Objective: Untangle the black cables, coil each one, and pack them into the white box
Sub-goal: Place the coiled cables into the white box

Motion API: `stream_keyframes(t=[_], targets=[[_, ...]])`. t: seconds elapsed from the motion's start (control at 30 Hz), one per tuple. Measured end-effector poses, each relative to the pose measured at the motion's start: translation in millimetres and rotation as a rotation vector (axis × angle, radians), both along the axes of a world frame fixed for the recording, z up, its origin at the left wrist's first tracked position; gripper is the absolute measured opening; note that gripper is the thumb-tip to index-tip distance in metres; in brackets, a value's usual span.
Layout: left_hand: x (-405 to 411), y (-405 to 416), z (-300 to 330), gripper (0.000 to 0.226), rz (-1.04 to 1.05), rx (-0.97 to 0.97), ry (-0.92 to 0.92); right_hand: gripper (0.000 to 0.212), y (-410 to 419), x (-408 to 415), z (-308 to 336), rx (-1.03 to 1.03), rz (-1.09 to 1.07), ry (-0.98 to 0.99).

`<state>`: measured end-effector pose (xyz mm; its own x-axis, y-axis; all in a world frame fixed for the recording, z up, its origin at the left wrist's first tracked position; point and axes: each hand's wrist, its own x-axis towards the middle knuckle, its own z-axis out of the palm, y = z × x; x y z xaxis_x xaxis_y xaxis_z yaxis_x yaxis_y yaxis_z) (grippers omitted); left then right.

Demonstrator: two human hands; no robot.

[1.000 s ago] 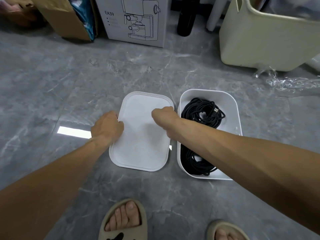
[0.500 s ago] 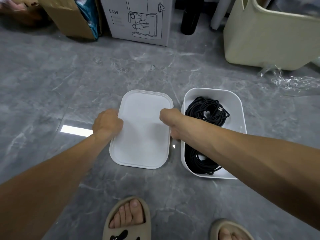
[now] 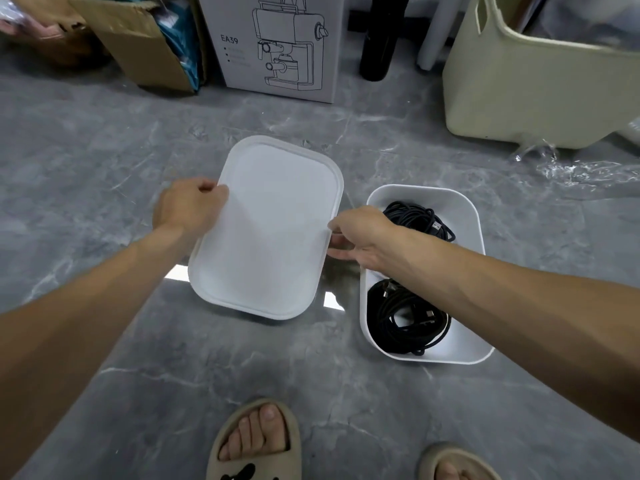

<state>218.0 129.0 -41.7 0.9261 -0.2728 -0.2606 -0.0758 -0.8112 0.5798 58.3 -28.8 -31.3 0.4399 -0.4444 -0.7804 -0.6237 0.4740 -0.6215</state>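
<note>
Cardboard [image 3: 135, 36] of a torn brown carton fills the far left corner, with blue plastic tucked against it. Just right of it stands a white appliance box [image 3: 273, 46] printed with a line drawing of a coffee machine and "EA39". In front of these, on the grey marbled floor [image 3: 86, 161], the left hand [image 3: 188, 207] grips the left edge of the white lid [image 3: 273, 230], fingers curled round its rim. The lid is tilted, its near end above the floor, where a shadow shows under it. The right hand [image 3: 360, 237] pinches the lid's right edge, thumb on top and fingers beneath. That forearm crosses over the white box [image 3: 476, 216], which sits just right of the lid, and hides the middle of it. Inside lie the black cables [image 3: 408, 320] in two coiled bundles, one at the far end and one at the near end. Behind, a black bottle [image 3: 379, 36] stands upright, then a cream bin [image 3: 540, 84] with crumpled clear plastic [image 3: 581, 164] at its foot. Two beige slippers [image 3: 256, 441] show at the bottom edge.
</note>
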Motion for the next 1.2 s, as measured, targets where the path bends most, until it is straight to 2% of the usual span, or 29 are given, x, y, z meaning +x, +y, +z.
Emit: stream_keyframes(t=[0.03,0.13,0.2,0.27,0.33,0.4,0.6,0.67,0.77,0.9,1.03,1.2], targets=[[0.2,-4.9,5.5,0.027,0.01,-0.023,-0.006,0.021,-3.3,0.9,2.1,-0.051,0.019,0.008],[-2.0,-15.4,17.6,0.026,0.061,-0.133,0.004,0.035,-12.2,0.1,14.4,-0.165,0.092,0.019],[-3.4,-20.0,23.0,0.025,0.064,-0.213,0.018,0.031,-19.9,-2.8,18.6,-0.218,0.098,0.002],[-5.1,-24.1,31.9,0.026,0.065,-0.263,0.014,0.024,-29.3,-2.8,21.4,-0.217,0.004,-0.053],[-5.8,-28.2,40.3,0.024,0.064,-0.281,-0.007,0.014,-36.2,-1.0,26.0,-0.175,-0.041,-0.115],[-10.4,-30.3,47.4,0.023,0.061,-0.308,-0.03,0.015,-42.4,-0.7,31.8,-0.165,-0.056,-0.143],[-26.3,-9.1,46.1,0.025,0.112,-0.46,-0.004,0.038,-54.8,-6.6,50.1,-0.012,-0.12,-0.185],[-30.2,-7.1,46.4,0.03,0.179,-0.504,0.048,0.032,-56.1,-8.0,53.1,0.033,-0.098,-0.142],[-35.5,-16.3,55.6,0.04,0.352,-0.674,0.172,0.02,-58.3,-7.9,57.4,0.123,-0.072,-0.136],[-34.1,-27.0,69.5,0.033,0.408,-0.797,0.272,0.013,-64.1,-5.5,61.7,0.232,-0.166,-0.196],[-24.9,-23.2,61.4,0.01,0.398,-0.747,0.417,0.013,-69.3,-3.4,53.4,0.205,-0.123,-0.172],[-27.0,-17.4,45.0,0.019,0.33,-0.682,0.42,0.016,-64.7,-9.3,44.8,0.192,-0.032,-0.153]])
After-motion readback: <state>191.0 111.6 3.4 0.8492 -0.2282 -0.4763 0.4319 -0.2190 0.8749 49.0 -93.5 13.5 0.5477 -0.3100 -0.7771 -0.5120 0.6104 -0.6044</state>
